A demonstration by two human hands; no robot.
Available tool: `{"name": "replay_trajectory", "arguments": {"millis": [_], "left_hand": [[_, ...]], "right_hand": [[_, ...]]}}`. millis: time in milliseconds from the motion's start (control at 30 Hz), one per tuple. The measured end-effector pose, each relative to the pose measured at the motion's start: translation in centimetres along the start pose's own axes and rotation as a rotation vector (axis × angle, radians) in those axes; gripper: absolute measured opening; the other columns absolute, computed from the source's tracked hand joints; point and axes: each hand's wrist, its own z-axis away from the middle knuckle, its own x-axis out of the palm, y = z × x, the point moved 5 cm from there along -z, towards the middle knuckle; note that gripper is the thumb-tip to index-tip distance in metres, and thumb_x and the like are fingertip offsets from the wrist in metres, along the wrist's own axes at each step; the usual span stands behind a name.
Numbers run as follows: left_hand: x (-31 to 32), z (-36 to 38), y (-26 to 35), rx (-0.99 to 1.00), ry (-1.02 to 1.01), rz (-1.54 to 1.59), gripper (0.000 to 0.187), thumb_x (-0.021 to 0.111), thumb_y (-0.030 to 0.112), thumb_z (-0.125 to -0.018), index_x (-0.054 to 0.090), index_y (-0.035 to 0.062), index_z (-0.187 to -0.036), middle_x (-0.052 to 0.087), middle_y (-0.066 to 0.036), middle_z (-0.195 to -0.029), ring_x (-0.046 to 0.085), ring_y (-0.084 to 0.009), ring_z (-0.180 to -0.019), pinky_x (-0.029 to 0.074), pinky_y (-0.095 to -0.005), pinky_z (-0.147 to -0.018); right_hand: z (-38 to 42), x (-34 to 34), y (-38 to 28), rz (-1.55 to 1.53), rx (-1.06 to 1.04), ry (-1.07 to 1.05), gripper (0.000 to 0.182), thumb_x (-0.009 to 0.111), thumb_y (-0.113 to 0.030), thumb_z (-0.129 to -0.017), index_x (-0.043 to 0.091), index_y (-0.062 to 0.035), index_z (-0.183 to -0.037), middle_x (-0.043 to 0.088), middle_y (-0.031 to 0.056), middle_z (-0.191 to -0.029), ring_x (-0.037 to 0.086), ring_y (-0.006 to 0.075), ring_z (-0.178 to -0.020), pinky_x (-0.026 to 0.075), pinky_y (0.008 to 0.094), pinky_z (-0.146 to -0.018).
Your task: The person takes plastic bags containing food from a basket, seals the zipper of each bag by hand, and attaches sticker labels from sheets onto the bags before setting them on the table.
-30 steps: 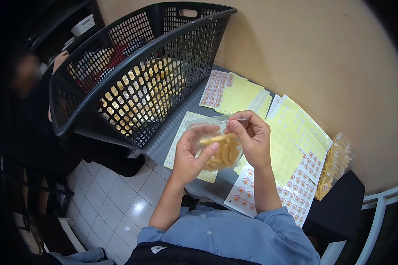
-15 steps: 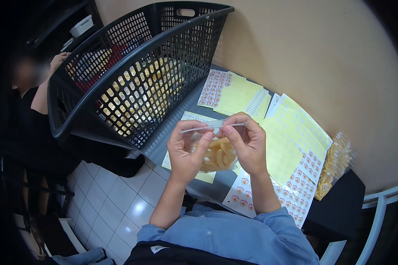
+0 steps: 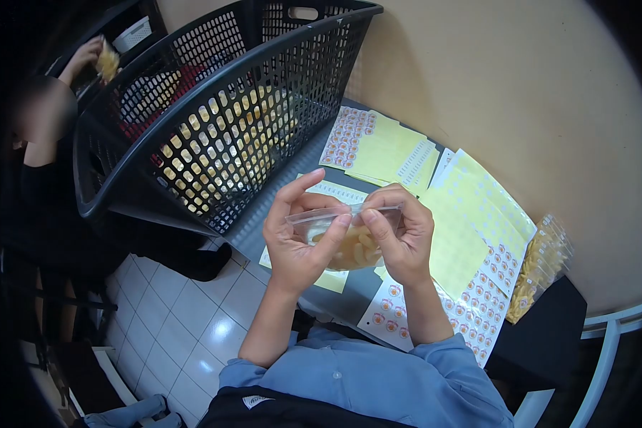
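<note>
Between my hands is a clear zip bag (image 3: 349,250) with pale yellow curved snack pieces inside, its zip edge facing up. My left hand (image 3: 299,239) grips the left part of that edge, thumb pressed near the middle and index finger raised off the plastic. On the other side my right hand (image 3: 399,235) pinches the edge close to the middle, thumb in front. The bag hangs over the grey table (image 3: 364,289). Beneath and beside it lie sticker sheets (image 3: 449,242), some yellow backing, some with round orange and pink labels.
A large black slatted basket (image 3: 228,143) with yellow bags inside stands at the left of the table. Behind it a co-worker's hand (image 3: 87,57) holds a yellow-filled bag (image 3: 108,60). Filled snack bags (image 3: 542,267) are piled at the right end by the wall.
My left index finger has lifted off the bag's edge, and the bag has tilted slightly. The co-worker's hand has risen above the basket rim, now with a bag in it.
</note>
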Motion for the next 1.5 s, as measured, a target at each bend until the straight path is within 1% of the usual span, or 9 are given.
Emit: {"name": "replay_trajectory", "arguments": {"millis": [100, 167, 400, 600, 667, 800, 967, 1167, 1500], "left_hand": [[0.0, 0.1, 0.0, 0.017, -0.002, 0.007, 0.046, 0.061, -0.003, -0.067, 0.043, 0.0006, -0.109, 0.059, -0.008, -0.074, 0.057, -0.0119, -0.073, 0.044, -0.0229, -0.069], [0.0, 0.0, 0.3, 0.09, -0.027, -0.009, 0.047, 0.06, -0.004, -0.067, 0.043, 0.0005, -0.11, 0.059, -0.008, -0.073, 0.057, -0.0117, -0.072, 0.045, -0.0227, -0.069], [0.2, 0.0, 0.6, 0.076, 0.025, 0.041, 0.048, 0.059, -0.006, -0.066, 0.041, -0.0017, -0.111, 0.058, -0.008, -0.072, 0.057, -0.0114, -0.071, 0.045, -0.0225, -0.069], [0.5, 0.0, 0.7, -0.001, 0.021, 0.058, 0.063, 0.057, -0.006, -0.067, 0.027, -0.0024, -0.122, 0.057, -0.008, -0.075, 0.057, -0.0117, -0.074, 0.045, -0.0227, -0.071], [0.6, 0.1, 0.6, -0.037, 0.004, 0.019, 0.069, 0.057, -0.006, -0.068, 0.019, -0.0019, -0.126, 0.056, -0.009, -0.077, 0.056, -0.0121, -0.076, 0.045, -0.0228, -0.072], [0.8, 0.1, 0.6, -0.026, -0.007, 0.087, 0.069, 0.056, -0.006, -0.069, 0.019, -0.0021, -0.126, 0.056, -0.009, -0.077, 0.056, -0.0121, -0.077, 0.044, -0.0224, -0.073], [0.6, 0.1, 0.4, -0.029, 0.003, 0.069, 0.064, 0.056, -0.006, -0.071, 0.021, -0.0035, -0.125, 0.057, -0.009, -0.078, 0.057, -0.0128, -0.076, 0.045, -0.0223, -0.072], [0.7, 0.2, 0.5, 0.053, 0.005, 0.006, 0.061, 0.057, -0.006, -0.071, 0.024, -0.0045, -0.122, 0.057, -0.01, -0.078, 0.057, -0.0132, -0.076, 0.045, -0.0218, -0.07], [1.1, 0.4, 0.4, 0.086, 0.048, 0.012, 0.058, 0.056, -0.008, -0.07, 0.028, -0.0054, -0.12, 0.057, -0.01, -0.077, 0.057, -0.0135, -0.076, 0.044, -0.022, -0.072]], "right_hand": [[0.0, 0.1, -0.4, 0.043, -0.059, -0.003, 0.005, 0.056, 0.0, -0.073, 0.054, 0.0018, -0.077, 0.055, 0.0078, -0.073, 0.055, 0.0113, -0.068, 0.046, 0.0227, -0.063], [0.1, 0.2, -0.5, 0.074, -0.077, 0.01, 0.005, 0.057, -0.001, -0.073, 0.054, 0.0012, -0.077, 0.055, 0.0079, -0.072, 0.054, 0.0117, -0.066, 0.045, 0.0222, -0.061], [0.2, 0.4, -0.8, 0.129, -0.14, 0.04, 0.006, 0.057, -0.002, -0.073, 0.053, 0.0004, -0.076, 0.054, 0.0082, -0.071, 0.052, 0.0124, -0.063, 0.042, 0.022, -0.058], [0.2, 0.5, -0.5, 0.005, -0.099, 0.042, 0.007, 0.055, -0.003, -0.075, 0.052, 0.0001, -0.08, 0.054, 0.0071, -0.075, 0.051, 0.0116, -0.069, 0.041, 0.0226, -0.065], [0.1, 0.5, -0.3, -0.117, -0.014, 0.01, 0.007, 0.055, -0.003, -0.075, 0.052, 0.0003, -0.08, 0.054, 0.0068, -0.079, 0.05, 0.0111, -0.074, 0.039, 0.023, -0.069], [0.2, 0.2, 0.0, -0.12, 0.022, -0.013, 0.007, 0.055, -0.003, -0.075, 0.052, 0.0004, -0.08, 0.054, 0.007, -0.08, 0.05, 0.0111, -0.075, 0.039, 0.023, -0.07], [0.0, 0.4, -0.2, -0.071, -0.025, -0.036, 0.009, 0.057, -0.002, -0.073, 0.053, 0.0002, -0.08, 0.054, 0.007, -0.079, 0.051, 0.0113, -0.074, 0.04, 0.0231, -0.068], [0.0, 0.2, 0.1, -0.018, -0.032, -0.015, 0.006, 0.058, -0.001, -0.071, 0.055, -0.001, -0.076, 0.056, 0.006, -0.074, 0.052, 0.0118, -0.07, 0.04, 0.023, -0.066], [0.0, 0.1, -0.3, 0.081, -0.115, 0.036, 0.006, 0.059, -0.002, -0.07, 0.055, -0.0009, -0.075, 0.057, 0.0068, -0.072, 0.053, 0.0126, -0.067, 0.041, 0.0234, -0.063]]}}
